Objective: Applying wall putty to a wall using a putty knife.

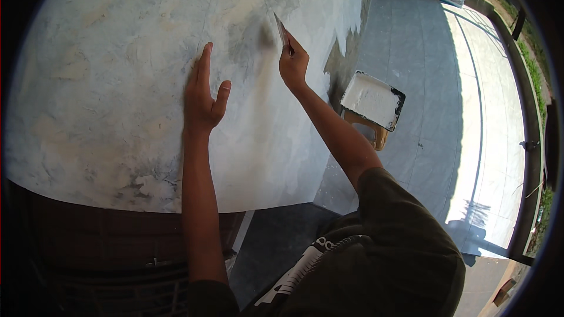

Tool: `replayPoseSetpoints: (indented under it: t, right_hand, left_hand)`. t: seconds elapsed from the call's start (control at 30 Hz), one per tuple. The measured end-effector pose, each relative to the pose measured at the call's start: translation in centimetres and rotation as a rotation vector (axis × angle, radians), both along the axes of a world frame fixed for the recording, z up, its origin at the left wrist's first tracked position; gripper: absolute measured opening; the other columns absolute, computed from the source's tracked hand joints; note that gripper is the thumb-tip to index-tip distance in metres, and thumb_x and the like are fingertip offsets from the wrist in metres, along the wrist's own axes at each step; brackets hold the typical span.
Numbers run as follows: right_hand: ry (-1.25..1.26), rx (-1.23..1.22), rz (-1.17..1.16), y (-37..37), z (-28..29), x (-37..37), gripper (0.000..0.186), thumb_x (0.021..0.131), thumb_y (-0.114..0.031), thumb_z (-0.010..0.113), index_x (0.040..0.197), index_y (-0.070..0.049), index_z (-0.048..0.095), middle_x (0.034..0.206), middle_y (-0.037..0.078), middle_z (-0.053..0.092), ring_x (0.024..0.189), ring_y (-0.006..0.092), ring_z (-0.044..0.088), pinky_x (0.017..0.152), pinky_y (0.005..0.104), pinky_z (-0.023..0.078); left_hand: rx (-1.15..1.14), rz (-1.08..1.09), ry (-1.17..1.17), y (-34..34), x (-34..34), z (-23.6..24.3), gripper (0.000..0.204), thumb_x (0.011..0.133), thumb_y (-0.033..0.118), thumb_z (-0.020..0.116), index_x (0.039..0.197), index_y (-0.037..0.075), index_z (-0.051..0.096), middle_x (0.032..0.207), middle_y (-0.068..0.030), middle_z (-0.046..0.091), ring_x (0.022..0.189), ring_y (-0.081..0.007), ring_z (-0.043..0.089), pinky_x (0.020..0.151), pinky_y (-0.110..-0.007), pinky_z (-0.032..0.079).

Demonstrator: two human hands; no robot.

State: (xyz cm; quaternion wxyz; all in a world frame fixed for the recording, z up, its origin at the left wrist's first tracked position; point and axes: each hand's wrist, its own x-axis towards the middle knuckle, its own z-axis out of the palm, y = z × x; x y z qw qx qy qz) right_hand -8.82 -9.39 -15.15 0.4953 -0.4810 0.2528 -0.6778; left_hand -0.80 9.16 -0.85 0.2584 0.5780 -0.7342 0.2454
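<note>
My left hand is held edge-on against a patchy white and grey wall, its fingers stretched out and the thumb apart, with nothing in it. To its right, my right hand is closed round a putty knife, whose thin blade points up and to the left. The blade lies at or very near the wall; I cannot tell whether it touches. A shadow falls on the wall just left of the knife. The wall carries uneven smears, rough dark spots low down and a thin crack near the top.
A black-rimmed tray of white paste rests on a tan stool right of the wall. Grey floor tiles run beside it, with a bright sunlit strip and a low ledge farther right. Below the wall is a dark brown door.
</note>
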Motion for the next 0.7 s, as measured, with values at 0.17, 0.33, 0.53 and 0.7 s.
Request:
replayPoseSetpoints:
  t: [0.17, 0.33, 0.53, 0.7]
  right_hand:
    - [-0.085, -0.142, 0.098, -1.4, 2.6, 3.3, 0.055, 0.083, 0.015, 0.048, 0.136, 0.003, 0.056, 0.139, 0.023, 0.057, 0.133, 0.0312, 0.053, 0.107, 0.0331, 0.044]
    - [0.033, -0.377, -0.039, 5.9, 2.2, 5.3, 0.063, 0.074, 0.015, 0.056, 0.135, -0.001, 0.058, 0.144, 0.026, 0.05, 0.138, 0.039, 0.045, 0.113, 0.041, 0.04]
    - [0.047, -0.469, 0.234, 12.2, -2.1, -0.8, 0.057, 0.081, 0.017, 0.053, 0.133, -0.004, 0.06, 0.138, 0.021, 0.057, 0.13, 0.0362, 0.054, 0.112, 0.0414, 0.043]
    - [-0.014, 0.036, 0.384, 10.2, -6.9, -2.8, 0.049, 0.089, 0.012, 0.05, 0.134, -0.003, 0.061, 0.126, 0.017, 0.068, 0.106, 0.0216, 0.069, 0.096, 0.032, 0.051]
  left_hand:
    - [0.013, 0.011, -0.022, 0.3, 0.1, 0.0, 0.073, 0.099, 0.046, 0.047, 0.15, -0.005, 0.033, 0.149, -0.0251, 0.046, 0.136, -0.0423, 0.046, 0.112, -0.047, 0.039]
    - [0.018, 0.021, -0.018, 0.4, 0.1, 0.0, 0.075, 0.099, 0.049, 0.046, 0.15, -0.005, 0.032, 0.149, -0.0249, 0.045, 0.136, -0.0425, 0.046, 0.112, -0.047, 0.038]
    - [-0.01, -0.006, 0.01, 0.0, 0.3, 0.0, 0.076, 0.099, 0.051, 0.045, 0.15, -0.004, 0.033, 0.15, -0.0243, 0.044, 0.137, -0.0421, 0.045, 0.112, -0.047, 0.038]
    - [-0.018, -0.012, -0.004, -0.2, 0.2, -0.1, 0.076, 0.099, 0.051, 0.045, 0.151, -0.004, 0.033, 0.15, -0.024, 0.045, 0.137, -0.0424, 0.046, 0.112, -0.048, 0.039]
